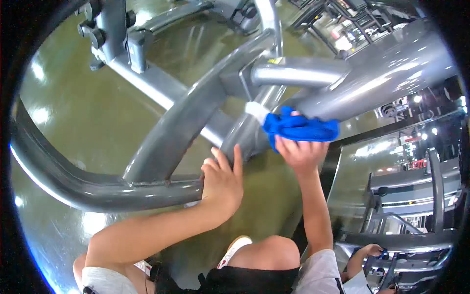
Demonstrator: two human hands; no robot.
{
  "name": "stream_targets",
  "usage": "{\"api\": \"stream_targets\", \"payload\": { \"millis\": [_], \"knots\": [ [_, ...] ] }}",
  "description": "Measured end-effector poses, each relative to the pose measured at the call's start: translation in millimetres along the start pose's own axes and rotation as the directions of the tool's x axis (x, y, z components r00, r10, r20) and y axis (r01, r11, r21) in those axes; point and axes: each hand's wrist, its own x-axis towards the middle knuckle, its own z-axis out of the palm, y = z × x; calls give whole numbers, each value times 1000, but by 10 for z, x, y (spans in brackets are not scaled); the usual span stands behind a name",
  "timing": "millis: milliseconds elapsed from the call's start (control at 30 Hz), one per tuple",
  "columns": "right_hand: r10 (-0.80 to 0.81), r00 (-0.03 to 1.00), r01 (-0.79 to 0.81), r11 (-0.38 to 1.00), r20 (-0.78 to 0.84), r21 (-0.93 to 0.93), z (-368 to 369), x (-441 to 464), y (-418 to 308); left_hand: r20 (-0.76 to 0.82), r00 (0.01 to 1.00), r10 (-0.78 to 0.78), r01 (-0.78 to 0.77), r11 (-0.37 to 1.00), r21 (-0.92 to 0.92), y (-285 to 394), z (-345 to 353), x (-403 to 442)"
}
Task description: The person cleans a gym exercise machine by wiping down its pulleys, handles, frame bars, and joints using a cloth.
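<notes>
In the head view, my right hand [302,153] is closed on a bunched blue cloth [306,128]. A small white piece [256,111] sticks out at the cloth's left end; I cannot tell what it is. The cloth is close beside the thick grey tube [387,73] of a gym machine; whether they touch is hard to see. My left hand [223,183] rests with its fingers spread against the machine's lower grey frame [161,193], near where the tubes meet. Its palm side is hidden.
A curved grey upright [171,122] joins the frame in front of me. Another machine's post with dark knobs [95,36] stands at the upper left. On the right, a mirror [362,164] reflects machines and part of a person. Below is a glossy greenish floor [98,122].
</notes>
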Motion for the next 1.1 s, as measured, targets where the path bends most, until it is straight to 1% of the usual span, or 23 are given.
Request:
{"api": "stream_targets", "payload": {
  "millis": [33,67,167,233,300,367,400,433,467,500,633,667,700,733,767,833,867,900,967,1000,1033,1067,1100],
  "knots": [
    [76,997,-76,997,20,26,-139,164,129,14,1000,1,-1,999,36,-11,-30,-13],
    [129,991,-129,992,-21,0,-142,362,298,124,992,7,-2,999,-41,-49,-89,61],
    [288,953,-296,951,-92,-91,-396,902,607,166,986,11,17,987,-161,-75,-161,51],
    [408,865,-379,913,-292,154,-442,1260,734,122,992,22,5,977,-214,-93,-149,44],
    [501,782,-440,865,-370,242,-409,1467,730,87,996,31,-6,963,-271,-136,-196,44],
    [473,793,-468,876,-384,113,-326,1455,691,86,986,143,-102,922,-373,-155,-317,50],
    [508,775,-489,859,-376,153,-295,1424,626,-44,989,144,-149,896,-419,-138,-319,35],
    [543,757,-508,839,-364,194,-252,1375,556,-38,988,147,-149,897,-416,-146,-390,25],
    [467,823,-472,879,-324,68,-236,1244,533,-101,981,163,-191,875,-444,-155,-471,4],
    [449,846,-461,887,-287,29,-181,1081,472,-166,971,174,-233,851,-471,-161,-548,-2],
    [505,841,-450,852,-195,269,59,474,55,-247,947,205,-304,819,-486,-201,-532,38],
    [472,878,-450,871,-82,195,71,287,-65,-245,948,202,-301,816,-493,-221,-527,67],
    [440,898,-440,890,34,120,71,96,-187,-178,971,158,-236,738,-632,-243,-528,110],
    [491,859,-511,831,142,219,103,-90,-349,-106,986,125,-162,640,-751,-252,-521,144],
    [526,811,-584,753,255,304,103,-188,-503,-104,987,126,-161,636,-754,-243,-488,170],
    [640,521,-848,316,565,425,-13,-178,-648,-231,973,31,-218,466,-858,-183,-390,229],
    [465,756,-613,751,461,247,-49,-158,-642,-231,973,31,-218,469,-856,-160,-342,255],
    [468,755,-615,748,460,250,-123,-67,-621,-170,983,72,-184,418,-890,-147,-305,280],
    [306,821,-422,894,482,150,-338,195,-541,-103,988,118,-141,377,-915,-132,-253,302],
    [274,864,-402,881,422,250,-362,269,-455,-160,982,99,-185,366,-912,-129,-261,303],
    [288,861,-414,875,419,249,-398,271,-389,-217,973,82,-232,357,-905,-118,-277,307],
    [329,849,-477,815,414,330,-433,260,-332,-214,972,93,-233,371,-899,-105,-299,334],
    [370,833,-531,743,410,408,-465,266,-297,-190,979,70,-202,299,-932,-103,-366,388]
  ]
}}
